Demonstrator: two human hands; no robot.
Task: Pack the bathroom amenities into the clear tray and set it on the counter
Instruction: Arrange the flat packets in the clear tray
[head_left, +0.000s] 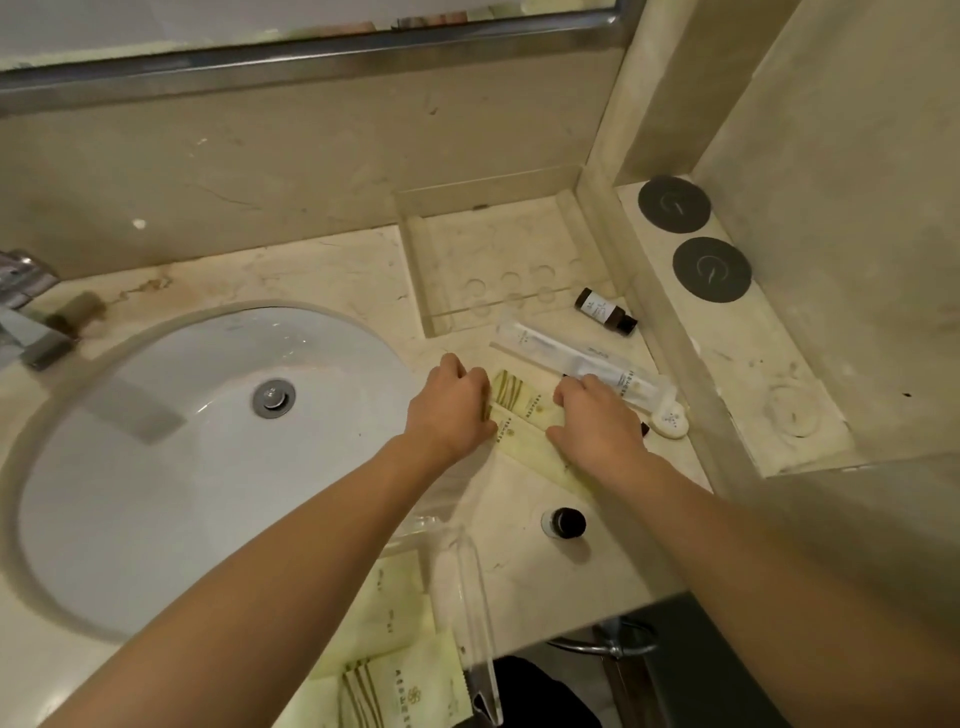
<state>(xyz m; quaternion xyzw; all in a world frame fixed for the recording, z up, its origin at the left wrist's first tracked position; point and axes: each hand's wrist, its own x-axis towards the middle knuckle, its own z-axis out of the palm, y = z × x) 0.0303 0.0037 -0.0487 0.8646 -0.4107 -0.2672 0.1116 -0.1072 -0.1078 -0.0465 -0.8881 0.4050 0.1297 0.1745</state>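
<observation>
Two long pale green sachets (519, 410) lie on the marble counter (337, 270) right of the sink. My left hand (452, 410) grips their left edge with curled fingers, and my right hand (597, 421) grips their right edge. Just behind them lie white toothbrush packs (566, 356). A dark bottle (605, 312) lies on its side further back. A second dark bottle (566, 522) stands upright nearer to me. A small round white soap (671, 422) sits right of my right hand. The clear tray (470, 587) at the counter's front edge holds several green packets (405, 680).
A white sink (171, 467) with a metal drain fills the left, with a tap (26, 306) at its far left. A clear holder with round cut-outs (493, 270) stands against the back wall. A raised ledge on the right carries two dark round coasters (711, 269).
</observation>
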